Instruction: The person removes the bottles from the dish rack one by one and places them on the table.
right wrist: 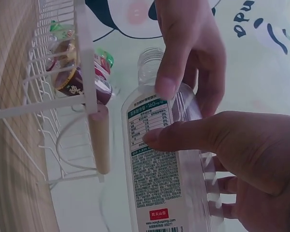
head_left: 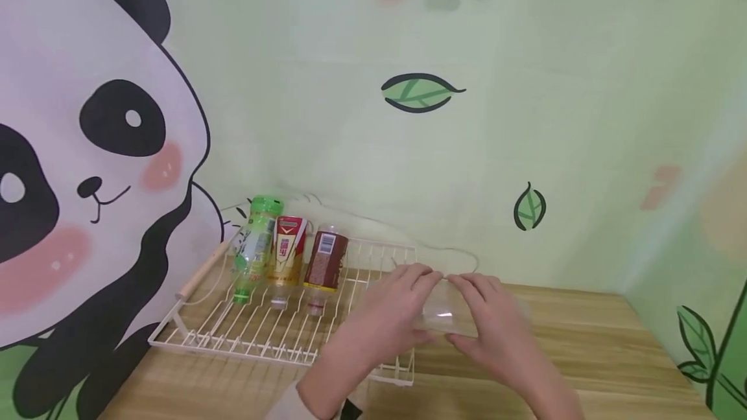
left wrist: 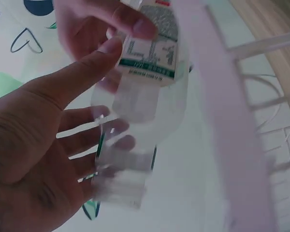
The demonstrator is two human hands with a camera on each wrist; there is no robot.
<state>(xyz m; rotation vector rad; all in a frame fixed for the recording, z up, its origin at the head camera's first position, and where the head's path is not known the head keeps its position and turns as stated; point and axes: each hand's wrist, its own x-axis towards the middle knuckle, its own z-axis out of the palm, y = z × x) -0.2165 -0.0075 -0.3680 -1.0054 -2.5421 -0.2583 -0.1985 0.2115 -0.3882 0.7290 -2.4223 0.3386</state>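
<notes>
A clear plastic bottle (head_left: 446, 310) with a white and green printed label is held between both hands over the table. My left hand (head_left: 391, 306) grips it near the neck, with the thumb over the shoulder and the fingers behind. My right hand (head_left: 496, 323) holds the body, its thumb (right wrist: 159, 138) on the label (right wrist: 157, 179) and its fingers behind the bottle. In the right wrist view the threaded neck (right wrist: 151, 60) shows without a cap. The left wrist view has the bottle's lower label (left wrist: 150, 43) beside the right thumb.
Left of the hands a white wire rack (head_left: 280, 358) with a wooden handle (head_left: 202, 269) stands on the wooden table (head_left: 560, 355). Lying in it are a green bottle (head_left: 255, 248), a red and gold bottle (head_left: 286, 251) and a brown-labelled bottle (head_left: 323, 264). A panda-printed wall stands behind.
</notes>
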